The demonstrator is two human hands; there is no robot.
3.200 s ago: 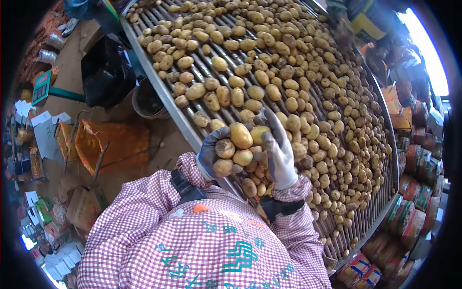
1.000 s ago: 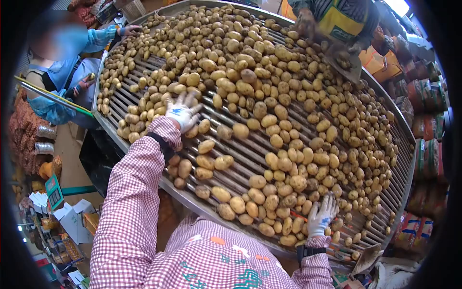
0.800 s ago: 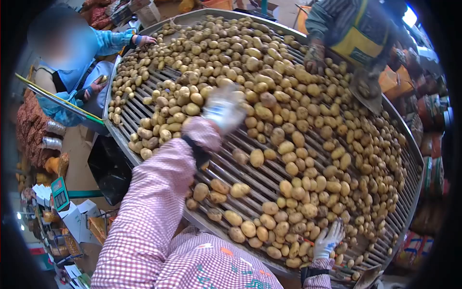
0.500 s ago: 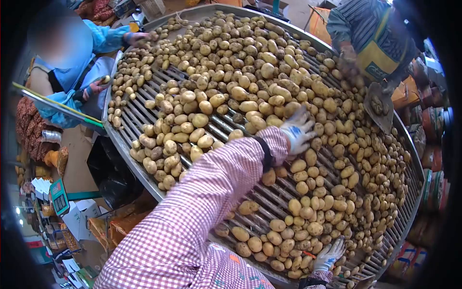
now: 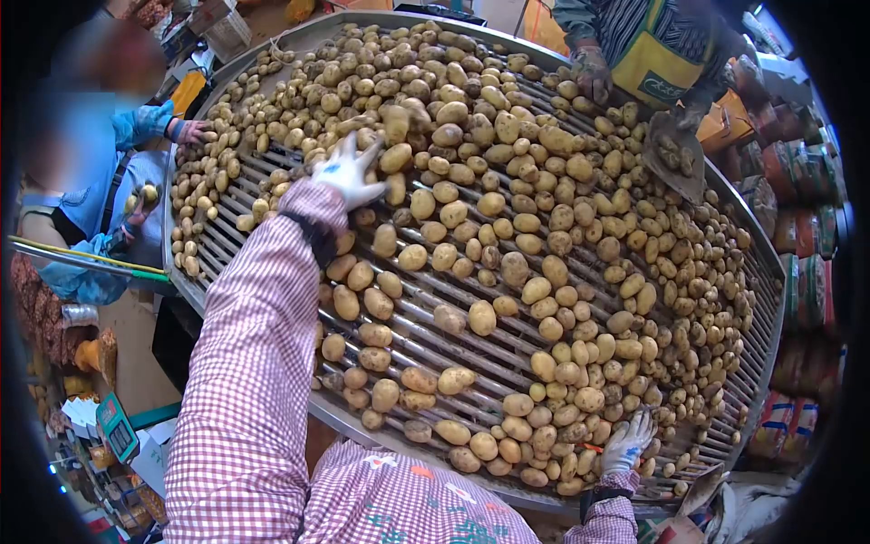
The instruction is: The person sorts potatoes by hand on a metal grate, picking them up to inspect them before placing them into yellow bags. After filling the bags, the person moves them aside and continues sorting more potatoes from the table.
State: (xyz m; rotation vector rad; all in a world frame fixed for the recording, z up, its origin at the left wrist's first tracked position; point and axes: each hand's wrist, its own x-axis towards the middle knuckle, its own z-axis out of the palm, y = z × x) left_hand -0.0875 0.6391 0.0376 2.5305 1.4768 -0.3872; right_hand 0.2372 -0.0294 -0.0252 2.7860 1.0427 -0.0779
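Observation:
My left hand (image 5: 349,172), in a white glove with blue marks, reaches over the potatoes (image 5: 507,118) at the upper left middle of the slatted metal table (image 5: 453,340). Its fingers are spread, and blurred potatoes lie just beyond them. Low on the right, my right hand (image 5: 627,442), gloved too, rests on potatoes near the table's front edge with its fingers apart. Something thin and orange shows beside it, partly covered by potatoes. Bare slats show between the scattered potatoes in the middle.
Across the table at the upper right, a person in a yellow apron (image 5: 657,63) has gloved hands near a metal scoop (image 5: 673,156) holding potatoes. Another person's hand (image 5: 190,131) touches the left rim. A green scale (image 5: 118,428) stands lower left; bags (image 5: 797,172) are stacked right.
My left hand has moved left and up across the table, and potatoes are now spread over the middle slats. My right hand stays near the front edge. The whole view has shifted somewhat.

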